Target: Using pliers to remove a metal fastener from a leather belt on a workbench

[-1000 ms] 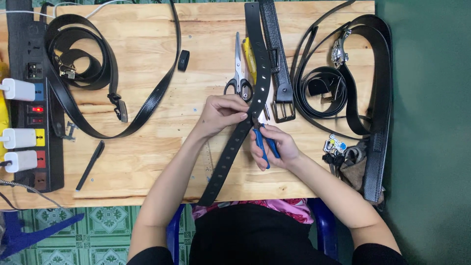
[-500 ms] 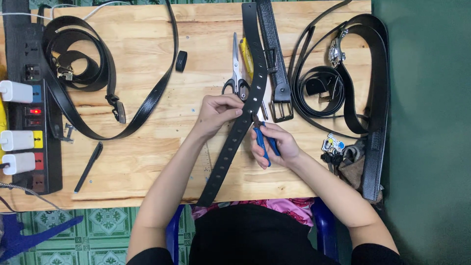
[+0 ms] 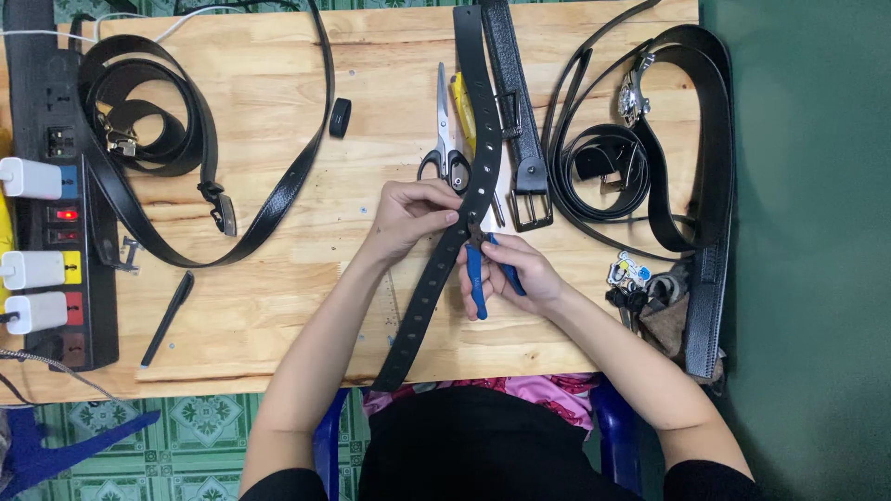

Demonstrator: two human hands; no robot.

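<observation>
Pliers bite the belt

Since a moment ago the belt (image 3: 444, 264) barely shifted; left hand (image 3: 408, 215) still pinches it, right hand (image 3: 515, 272) closed around blue pliers (image 3: 477, 278), apparently punching.

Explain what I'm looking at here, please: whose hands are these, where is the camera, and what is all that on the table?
There is no machine here: a person wears a camera on the head, so the single view looks straight down at their own two hands.

The left hand pinches a long black belt with punched holes, which runs across the wooden table. The right hand grips blue-handled pliers with the tip at the belt.

Around them lie scissors, a second belt with a square buckle, coiled black belts on the left and on the right, a small black belt loop, and a power strip with white plugs at the left edge.
</observation>
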